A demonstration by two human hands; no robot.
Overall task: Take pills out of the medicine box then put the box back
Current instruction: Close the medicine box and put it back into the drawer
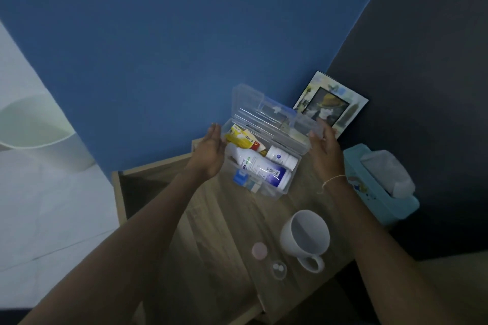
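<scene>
Reaching forward from the bottom of the view, both bare forearms are stretching over the pale wooden worktop toward the clear plastic medicine box, which is sitting at the far end of the worktop near the blue wall, its transparent lid standing open and tilted back. The left hand is hovering at the box's left side, palm facing right, fingers straight and spread, its grip apart and closed on nothing; whether the palm is touching the box wall cannot be told. The right hand, a thin string band at its wrist, is mirroring it at the right side, palm facing left, fingertips lying up against the lid's right end, its grip likewise apart. Inside the box are lying a white bottle with a blue label, a smaller white bottle, a yellow packet and a small blue-and-white pack. Nearer the person, a white ceramic mug is standing on the worktop, with a small clear cup holding two white pills just beside its handle and a pink round cap close by. A framed picture is leaning behind the box, and a teal tissue box is sitting to the right.
</scene>
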